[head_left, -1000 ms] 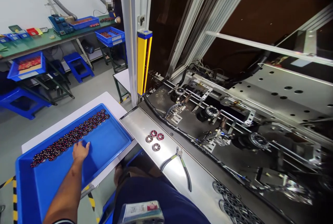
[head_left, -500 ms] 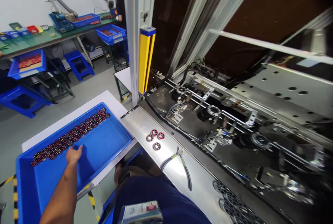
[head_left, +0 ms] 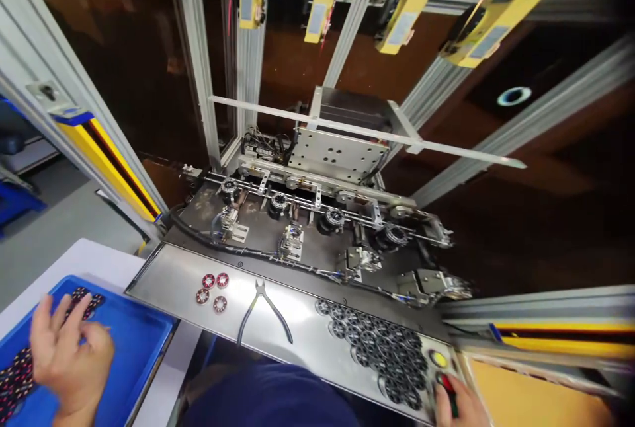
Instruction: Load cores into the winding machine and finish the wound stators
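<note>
My left hand (head_left: pixel 74 361) is raised over the blue tray (head_left: pixel 131 341) at lower left, fingers spread and nothing visible in it. Below and beside it lie dark wound rotor parts with red dots (head_left: pixel 17 374). My right hand (head_left: pixel 464 404) is at the lower right on the button panel, its fingers apart around the red button (head_left: pixel 447 384) and a green one. A yellow button (head_left: pixel 438 358) sits just above. Contact with the buttons is partly hidden. Several black ring parts (head_left: pixel 377 348) lie left of that hand. Red-and-silver round parts (head_left: pixel 219 305) rest on the metal ledge (head_left: pixel 169 275).
Open cutting pliers (head_left: pixel 260 291) lie on the ledge's middle. Behind it stands a machine with several black round fixtures (head_left: pixel 278 202) and rods. Yellow units (head_left: pixel 320 10) hang overhead. Yellow-and-black side bars (head_left: pixel 112 166) flank the opening. An orange-yellow surface (head_left: pixel 526 394) is at right.
My view has swung right to face the machine. My left hand has lifted from the row of parts in the tray. My right hand has come into view at the buttons.
</note>
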A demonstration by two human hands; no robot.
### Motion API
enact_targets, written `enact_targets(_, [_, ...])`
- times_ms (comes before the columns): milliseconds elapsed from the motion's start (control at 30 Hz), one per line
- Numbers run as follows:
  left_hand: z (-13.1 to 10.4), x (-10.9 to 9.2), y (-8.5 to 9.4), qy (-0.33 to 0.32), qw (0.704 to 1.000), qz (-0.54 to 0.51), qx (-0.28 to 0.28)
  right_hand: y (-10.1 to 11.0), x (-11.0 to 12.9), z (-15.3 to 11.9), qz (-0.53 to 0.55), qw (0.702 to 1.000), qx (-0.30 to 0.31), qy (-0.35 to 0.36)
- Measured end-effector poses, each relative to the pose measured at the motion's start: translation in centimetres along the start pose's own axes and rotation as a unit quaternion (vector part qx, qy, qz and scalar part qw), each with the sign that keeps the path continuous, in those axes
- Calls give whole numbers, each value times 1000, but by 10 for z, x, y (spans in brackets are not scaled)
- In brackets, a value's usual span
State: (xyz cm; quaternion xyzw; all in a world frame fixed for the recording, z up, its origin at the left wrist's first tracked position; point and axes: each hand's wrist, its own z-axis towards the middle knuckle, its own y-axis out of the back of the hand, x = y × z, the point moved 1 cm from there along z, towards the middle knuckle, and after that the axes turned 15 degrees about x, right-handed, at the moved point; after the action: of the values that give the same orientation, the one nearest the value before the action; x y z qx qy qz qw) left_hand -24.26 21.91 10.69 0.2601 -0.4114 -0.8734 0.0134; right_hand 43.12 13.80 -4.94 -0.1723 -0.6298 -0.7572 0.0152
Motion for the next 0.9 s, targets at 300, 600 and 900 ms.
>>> enact_targets(300, [-8,-37,-30,-87,995,-30,39,-12,-4,-3,-14,999,-23,-18])
enact_targets(600, [-19,-37,-71,-92,981,-67,158,-12,0,-2,-6,999,-41,-10])
enact_targets(900, [4,-35,-104,4,975,-71,209,-16,-1,-3,-9,998,-55,-13])
